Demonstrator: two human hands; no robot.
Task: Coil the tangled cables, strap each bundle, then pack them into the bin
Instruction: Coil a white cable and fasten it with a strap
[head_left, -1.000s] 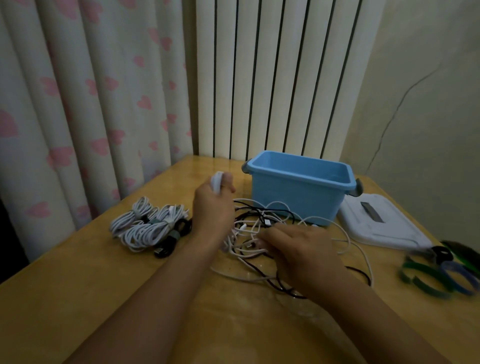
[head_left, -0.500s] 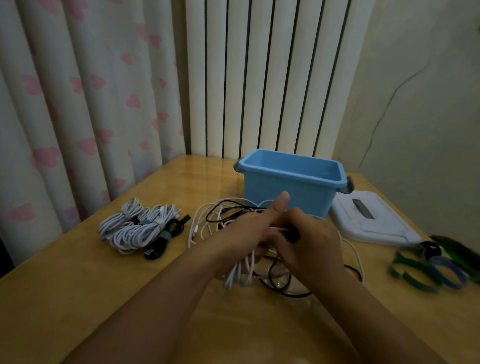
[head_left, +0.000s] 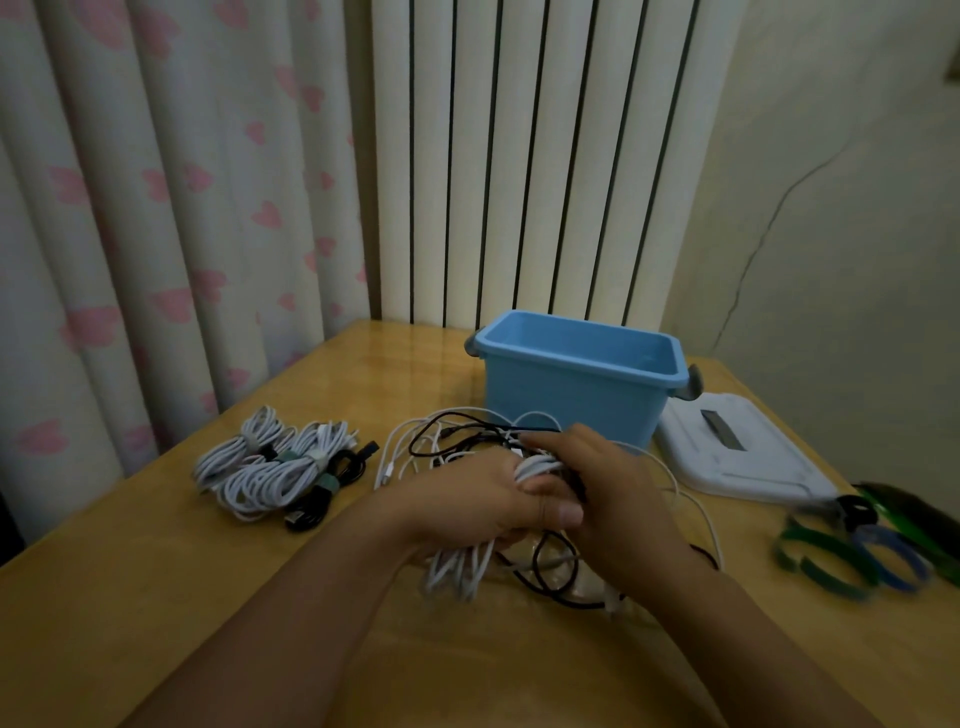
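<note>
1. My left hand (head_left: 467, 499) grips a white coiled cable bundle (head_left: 535, 465); loops hang below it.
2. My right hand (head_left: 613, 493) curls over the same bundle.
3. The loose black-and-white cable tangle (head_left: 447, 441) lies just beyond.
4. The blue plastic bin (head_left: 571, 384) stands behind.

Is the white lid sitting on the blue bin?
No, the white lid lies flat on the table to the right of the open blue bin.

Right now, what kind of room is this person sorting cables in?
Probably a home room, perhaps a bedroom: a heart-print curtain hangs beside a white column radiator, and the wooden table sits in the corner against a cracked painted wall.
</note>
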